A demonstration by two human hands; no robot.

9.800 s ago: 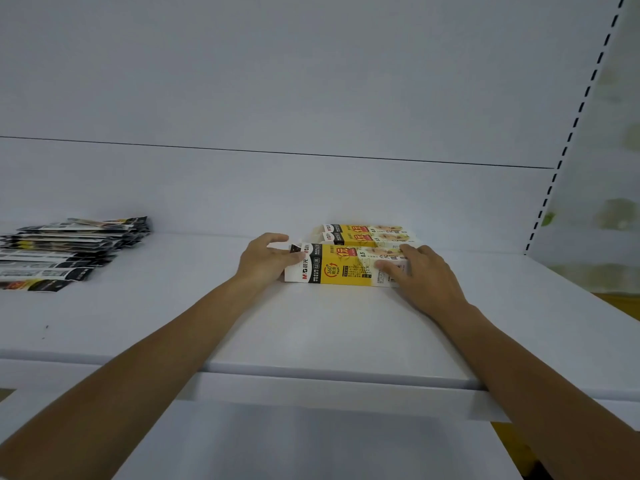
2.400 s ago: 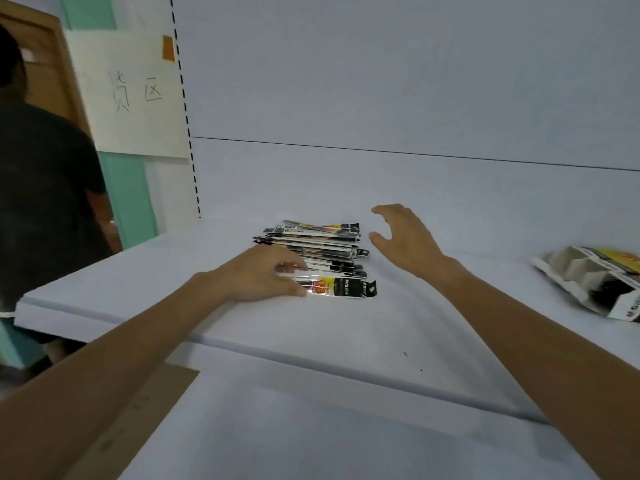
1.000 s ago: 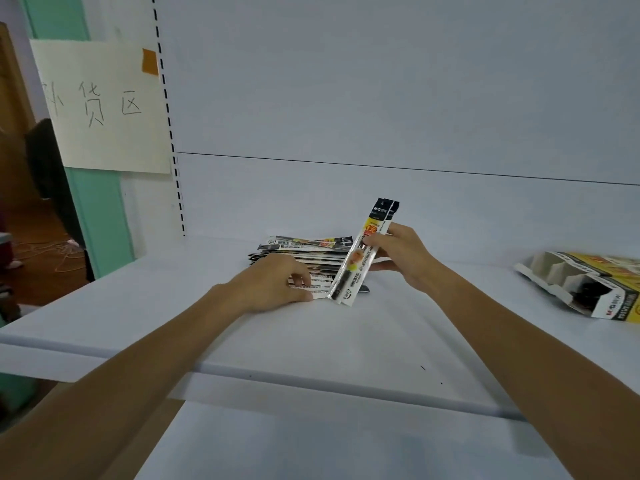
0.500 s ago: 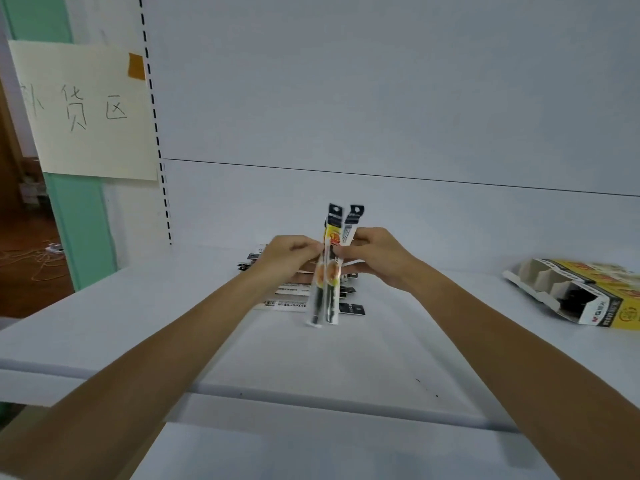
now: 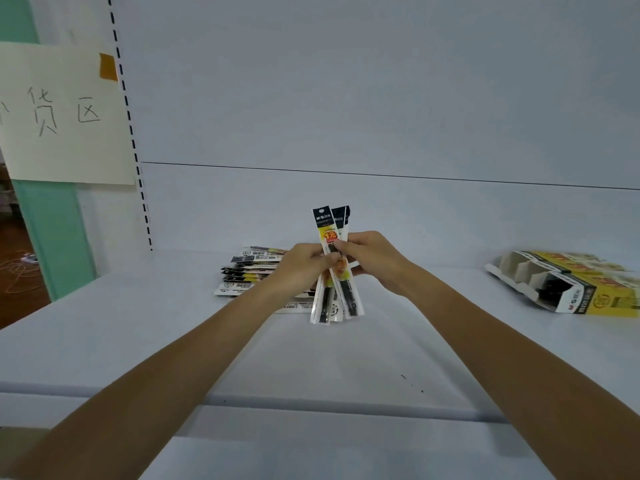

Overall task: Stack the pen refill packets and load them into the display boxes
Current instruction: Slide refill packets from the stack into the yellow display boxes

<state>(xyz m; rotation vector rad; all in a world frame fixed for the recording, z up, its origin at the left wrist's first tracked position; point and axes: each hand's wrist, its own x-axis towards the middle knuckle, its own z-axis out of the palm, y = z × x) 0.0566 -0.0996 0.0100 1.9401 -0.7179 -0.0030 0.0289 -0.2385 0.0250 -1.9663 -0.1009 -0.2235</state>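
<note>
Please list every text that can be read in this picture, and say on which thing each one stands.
"货 区": paper sign, handwritten; its left part is cut off.
"M&G": top of the held packets.
"1元": held packets, yellow patch.
"M&G": display box, white end.
Packet pile: print too small to read.

Two hands are showing, a left hand (image 5: 304, 265) and a right hand (image 5: 370, 258). They're pinching a small fan of refill packets (image 5: 327, 230): two black tops are sticking up for sure, and the bottom ends are hinting at a third, but I can't call it. One pile (image 5: 249, 275) is sitting behind them on the one shelf (image 5: 173, 341), too overlapped for a proper count, with at least six layers peeking out. One display box (image 5: 568, 289) is lying at the right, and one paper sign (image 5: 62, 116) is hanging far left with one orange tape bit (image 5: 108, 65).
</note>
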